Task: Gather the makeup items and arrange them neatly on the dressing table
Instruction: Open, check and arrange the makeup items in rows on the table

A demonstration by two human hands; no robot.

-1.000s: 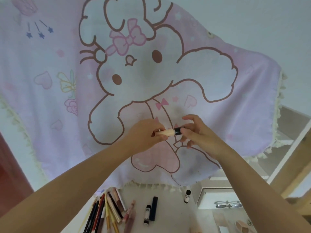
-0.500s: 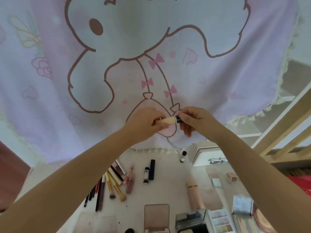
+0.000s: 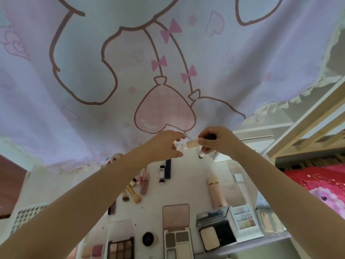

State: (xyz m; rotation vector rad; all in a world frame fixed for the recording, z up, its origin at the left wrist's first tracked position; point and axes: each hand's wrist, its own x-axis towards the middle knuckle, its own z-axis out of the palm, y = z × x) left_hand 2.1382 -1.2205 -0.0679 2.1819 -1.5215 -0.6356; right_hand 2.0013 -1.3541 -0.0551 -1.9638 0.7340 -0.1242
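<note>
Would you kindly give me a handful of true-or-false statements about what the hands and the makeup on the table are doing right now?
1. The right hand holds the beige tube. True.
2. The left hand grips the beige tube as well. False: its fingers are spread and apart from the tube.
3. The two makeup brushes lie on the dressing table, to the left of the dark blue tube. True.
4. The eyeshadow palette at the near edge is closed. False: it lies open, its pans showing.
5. A cartoon-printed cloth hangs behind the table. True.
</note>
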